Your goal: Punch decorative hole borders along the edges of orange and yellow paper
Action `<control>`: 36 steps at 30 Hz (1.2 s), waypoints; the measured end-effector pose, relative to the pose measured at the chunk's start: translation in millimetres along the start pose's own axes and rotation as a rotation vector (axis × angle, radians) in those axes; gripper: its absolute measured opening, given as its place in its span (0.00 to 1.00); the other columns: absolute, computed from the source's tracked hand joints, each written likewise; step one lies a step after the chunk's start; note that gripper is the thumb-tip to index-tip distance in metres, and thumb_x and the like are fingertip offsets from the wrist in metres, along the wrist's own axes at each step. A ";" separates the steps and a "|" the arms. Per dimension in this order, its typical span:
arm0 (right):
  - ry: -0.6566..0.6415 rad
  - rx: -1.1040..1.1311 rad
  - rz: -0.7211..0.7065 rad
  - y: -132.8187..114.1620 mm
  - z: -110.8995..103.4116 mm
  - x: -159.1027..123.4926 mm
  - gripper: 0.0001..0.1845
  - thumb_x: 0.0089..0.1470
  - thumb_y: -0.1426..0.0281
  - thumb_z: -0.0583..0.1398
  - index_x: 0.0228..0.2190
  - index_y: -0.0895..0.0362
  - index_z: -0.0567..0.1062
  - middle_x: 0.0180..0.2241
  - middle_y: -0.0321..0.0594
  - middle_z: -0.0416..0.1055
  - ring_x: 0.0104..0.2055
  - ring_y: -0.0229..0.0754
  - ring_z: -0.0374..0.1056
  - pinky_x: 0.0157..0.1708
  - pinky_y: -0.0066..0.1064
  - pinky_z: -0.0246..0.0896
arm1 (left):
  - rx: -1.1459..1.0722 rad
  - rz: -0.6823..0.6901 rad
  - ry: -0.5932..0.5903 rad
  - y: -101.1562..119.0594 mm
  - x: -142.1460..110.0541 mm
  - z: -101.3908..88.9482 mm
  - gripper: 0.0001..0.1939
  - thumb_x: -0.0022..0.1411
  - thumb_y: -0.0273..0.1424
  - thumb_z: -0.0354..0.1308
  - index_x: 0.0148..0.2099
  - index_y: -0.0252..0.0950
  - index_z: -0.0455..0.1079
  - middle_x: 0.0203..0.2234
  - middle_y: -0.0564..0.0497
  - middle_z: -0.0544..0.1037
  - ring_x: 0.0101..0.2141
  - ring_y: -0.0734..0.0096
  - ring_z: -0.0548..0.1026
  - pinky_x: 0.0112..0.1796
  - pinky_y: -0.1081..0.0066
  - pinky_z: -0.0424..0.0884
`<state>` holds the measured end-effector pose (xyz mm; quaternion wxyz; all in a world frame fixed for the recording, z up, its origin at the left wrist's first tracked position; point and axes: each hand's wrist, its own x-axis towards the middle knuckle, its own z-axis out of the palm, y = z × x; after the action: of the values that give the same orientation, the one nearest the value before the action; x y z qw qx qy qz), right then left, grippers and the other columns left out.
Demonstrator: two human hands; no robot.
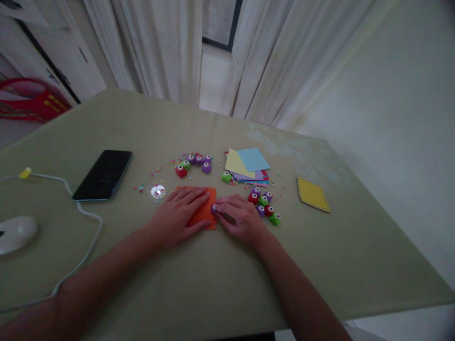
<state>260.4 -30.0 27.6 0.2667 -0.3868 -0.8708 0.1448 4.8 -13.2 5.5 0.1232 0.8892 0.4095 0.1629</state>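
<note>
An orange paper square (pixel 199 217) lies on the table in front of me. My left hand (pixel 181 213) rests flat across its left part, fingers stretched out. At the paper's right edge, my right hand (pixel 240 215) closes its fingers on a small purple craft punch (pixel 213 208) with an eye on it; the fingers hide much of it. Just right of that hand sits a group of red, green and purple craft punches (pixel 263 200). Behind my hands stand more punches (pixel 198 160) and a stack of coloured paper squares (pixel 245 163), with a green punch (pixel 226 176) at its corner.
Yellow paper (pixel 313 194) with small holes along its edges lies at the right. Tiny punched paper bits (pixel 141 188) are scattered near a shiny clear round object (pixel 157 191). A black tablet (pixel 104 175), white cable (pixel 95 218) and white mouse (pixel 17 234) are at the left.
</note>
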 end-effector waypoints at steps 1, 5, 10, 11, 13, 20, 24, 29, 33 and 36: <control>-0.001 -0.021 -0.017 0.3 1.4 0.8 0.10 0.70 0.71 0.60 0.46 0.52 0.82 0.49 0.46 0.82 0.50 0.50 0.75 0.54 0.44 0.72 | 0.007 0.001 0.001 0.2 0.0 0.0 0.36 0.74 0.54 0.56 0.73 0.38 0.65 0.72 0.41 0.67 0.68 0.44 0.66 0.68 0.42 0.60; -0.002 -0.070 -0.053 1.6 5.3 3.9 0.10 0.69 0.72 0.59 0.42 0.52 0.82 0.47 0.47 0.80 0.48 0.50 0.73 0.51 0.43 0.72 | 0.004 0.009 0.008 1.3 0.3 -0.8 0.34 0.74 0.52 0.56 0.73 0.40 0.65 0.72 0.42 0.68 0.68 0.45 0.66 0.69 0.43 0.59; -0.046 -0.095 -0.116 5.1 3.4 7.5 0.09 0.68 0.72 0.59 0.40 0.53 0.80 0.45 0.48 0.79 0.47 0.50 0.71 0.50 0.42 0.72 | -0.001 0.012 0.031 2.5 0.8 -0.7 0.33 0.73 0.51 0.57 0.72 0.40 0.67 0.71 0.42 0.69 0.67 0.46 0.67 0.68 0.45 0.60; -0.056 -0.097 -0.127 6.0 3.3 7.7 0.09 0.68 0.72 0.59 0.40 0.53 0.80 0.44 0.48 0.79 0.47 0.50 0.71 0.50 0.43 0.72 | -0.004 0.012 0.039 2.5 0.7 -0.3 0.33 0.73 0.51 0.57 0.72 0.40 0.67 0.70 0.42 0.70 0.67 0.46 0.67 0.68 0.45 0.60; -0.070 -0.086 -0.137 7.6 4.5 7.0 0.09 0.69 0.72 0.58 0.40 0.53 0.80 0.45 0.49 0.79 0.47 0.51 0.71 0.52 0.44 0.72 | -0.014 0.009 0.053 2.2 0.7 0.8 0.32 0.73 0.50 0.58 0.71 0.41 0.68 0.70 0.42 0.70 0.67 0.46 0.68 0.68 0.45 0.60; -0.023 -0.091 -0.085 3.9 10.5 0.3 0.10 0.72 0.70 0.57 0.44 0.53 0.79 0.46 0.48 0.80 0.48 0.50 0.72 0.53 0.45 0.71 | -0.039 0.014 0.051 1.8 1.5 1.5 0.33 0.72 0.51 0.58 0.72 0.40 0.68 0.69 0.42 0.71 0.66 0.45 0.68 0.67 0.43 0.61; 0.015 -0.113 -0.059 -0.5 11.9 -2.0 0.09 0.71 0.70 0.58 0.46 0.54 0.78 0.46 0.48 0.81 0.47 0.50 0.73 0.51 0.43 0.70 | -0.037 0.011 0.035 2.2 2.1 -0.1 0.34 0.72 0.51 0.59 0.71 0.38 0.68 0.69 0.40 0.71 0.67 0.45 0.67 0.68 0.43 0.61; 0.195 -0.321 0.097 -0.7 15.4 -8.7 0.04 0.68 0.68 0.62 0.39 0.53 0.77 0.46 0.47 0.81 0.49 0.53 0.72 0.52 0.46 0.63 | -0.042 0.010 0.048 2.3 2.0 -0.3 0.34 0.72 0.51 0.58 0.72 0.40 0.68 0.69 0.42 0.71 0.67 0.45 0.67 0.68 0.43 0.60; 0.335 -0.485 0.251 0.5 8.8 -4.2 0.05 0.63 0.74 0.62 0.40 0.53 0.76 0.49 0.48 0.79 0.52 0.55 0.69 0.55 0.47 0.59 | -0.029 0.003 0.048 2.5 2.0 -0.4 0.34 0.72 0.51 0.57 0.72 0.40 0.68 0.70 0.41 0.70 0.67 0.45 0.67 0.68 0.43 0.60; 0.250 -0.483 0.303 5.2 -0.1 17.7 0.13 0.63 0.75 0.62 0.48 0.53 0.77 0.50 0.49 0.79 0.55 0.57 0.69 0.56 0.48 0.61 | -0.033 0.005 0.052 1.9 2.0 -0.4 0.34 0.72 0.52 0.58 0.72 0.40 0.68 0.69 0.41 0.71 0.67 0.44 0.67 0.68 0.43 0.61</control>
<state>253.7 -13.2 31.5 0.2476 -0.5791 -0.7730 -0.0768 7.2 -12.9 6.9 0.1267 0.8836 0.4074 0.1930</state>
